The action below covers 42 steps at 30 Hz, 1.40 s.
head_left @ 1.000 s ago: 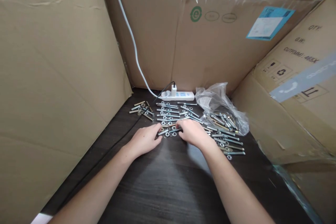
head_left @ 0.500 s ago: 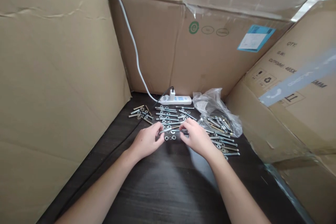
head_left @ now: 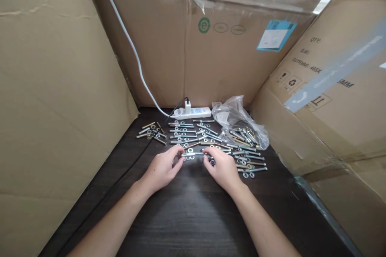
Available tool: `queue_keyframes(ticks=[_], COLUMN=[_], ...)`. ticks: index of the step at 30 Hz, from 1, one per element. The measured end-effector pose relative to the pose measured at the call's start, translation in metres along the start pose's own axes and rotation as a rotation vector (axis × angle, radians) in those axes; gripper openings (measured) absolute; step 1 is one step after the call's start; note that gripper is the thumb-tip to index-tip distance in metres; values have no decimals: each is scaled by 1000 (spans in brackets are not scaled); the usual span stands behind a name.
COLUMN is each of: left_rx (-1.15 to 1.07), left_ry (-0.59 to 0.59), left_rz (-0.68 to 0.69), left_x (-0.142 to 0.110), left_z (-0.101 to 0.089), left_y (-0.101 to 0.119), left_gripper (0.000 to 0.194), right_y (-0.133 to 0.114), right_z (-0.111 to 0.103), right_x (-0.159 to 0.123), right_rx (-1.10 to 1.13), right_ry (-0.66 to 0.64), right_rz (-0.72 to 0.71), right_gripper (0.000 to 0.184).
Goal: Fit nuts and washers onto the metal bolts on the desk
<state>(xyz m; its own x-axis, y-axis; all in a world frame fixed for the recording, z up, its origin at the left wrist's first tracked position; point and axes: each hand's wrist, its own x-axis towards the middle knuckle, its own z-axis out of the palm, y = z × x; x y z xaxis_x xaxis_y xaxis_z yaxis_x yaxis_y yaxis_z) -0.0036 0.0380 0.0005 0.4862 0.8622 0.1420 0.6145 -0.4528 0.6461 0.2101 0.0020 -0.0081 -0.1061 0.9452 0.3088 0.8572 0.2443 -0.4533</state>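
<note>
Between the fingertips of my left hand (head_left: 164, 168) is one end of a silver metal sleeve (head_left: 189, 154). A thinner bolt (head_left: 199, 153) lies in line with it, its other end pinched by my right hand (head_left: 221, 166). Sleeve and bolt meet end to end; whether one is inside the other is too small to tell. Just below them, partly covered, are a few washers (head_left: 188, 158) on the dark tabletop. Beyond my hands, rows of bolts (head_left: 182, 131) lie with nuts and washers between them. More long bolts (head_left: 251, 164) are spread beside my right hand.
A loose pile of sleeves and nuts (head_left: 150, 130) lies at the left, crossed by a black cable (head_left: 132, 160). Behind the rows stands a white power strip (head_left: 199, 112). A clear plastic bag (head_left: 241, 124) holds more bolts. Cardboard boxes (head_left: 217, 64) wall in three sides.
The sleeve and bolt between my hands have come into one straight line. The view has shifted, so the boxes and table items appear further left.
</note>
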Motion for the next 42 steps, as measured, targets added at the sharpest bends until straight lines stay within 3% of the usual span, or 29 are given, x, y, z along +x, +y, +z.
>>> queue_keyframes(ticks=[6, 13, 18, 24, 29, 34, 42], left_rx=[-80, -219, -339, -137, 63, 215, 246], left_ry=[-23, 0, 51, 40, -14, -53, -32], left_rz=[25, 80, 105, 60, 156, 169, 151], left_x=[0, 13, 15, 17, 20, 17, 16], left_z=[13, 31, 45, 26, 9, 18, 25], left_y=[2, 20, 19, 1, -10, -8, -9], left_gripper=[17, 15, 13, 25, 14, 12, 16], right_y=[-2, -6, -7, 6, 16, 16, 14], right_z=[7, 16, 19, 19, 18, 17, 15], right_x=[-3, -6, -7, -5, -2, -1, -2], right_rx=[45, 214, 302, 285, 311, 355, 333], right_ry=[-11, 60, 86, 103, 171, 164, 107], right_rz=[-34, -64, -64, -54, -38, -107, -82], right_gripper=[18, 30, 27, 22, 22, 33, 25])
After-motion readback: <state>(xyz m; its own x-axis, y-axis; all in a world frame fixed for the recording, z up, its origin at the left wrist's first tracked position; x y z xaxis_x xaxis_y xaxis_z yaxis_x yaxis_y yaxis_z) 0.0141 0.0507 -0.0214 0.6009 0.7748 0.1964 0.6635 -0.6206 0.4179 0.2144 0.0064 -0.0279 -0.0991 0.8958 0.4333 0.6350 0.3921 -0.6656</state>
